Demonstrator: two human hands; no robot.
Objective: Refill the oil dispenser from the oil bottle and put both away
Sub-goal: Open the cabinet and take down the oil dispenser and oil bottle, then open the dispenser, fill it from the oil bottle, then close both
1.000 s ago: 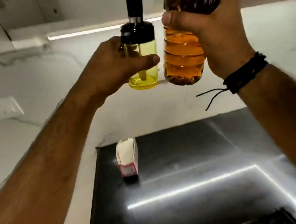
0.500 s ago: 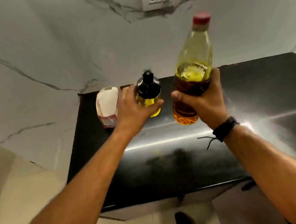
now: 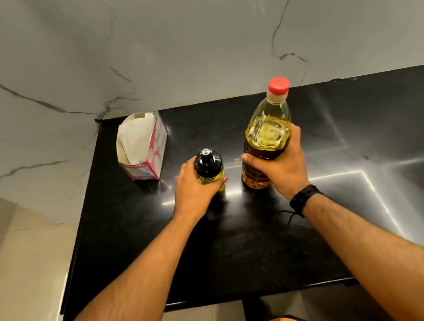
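Gripping oil dispenser [image 3: 209,173] with left hand [image 3: 196,190] and capped oil bottle [image 3: 267,141] with right hand [image 3: 281,169], both standing mid-desk [image 3: 246,251] near carton [image 3: 142,146] at back-left corner; risking spill when uncapping, pouring into narrow neck, slick plastic slipping.

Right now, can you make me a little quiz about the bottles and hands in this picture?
1. True or false: the oil bottle has its red cap on.
2. Which hand holds the oil dispenser? A) left hand B) right hand
3. Fill in: the open pink and white carton stands on the black ____, apart from the dispenser.

Key
1. True.
2. A; the right hand grips the oil bottle.
3. Countertop.
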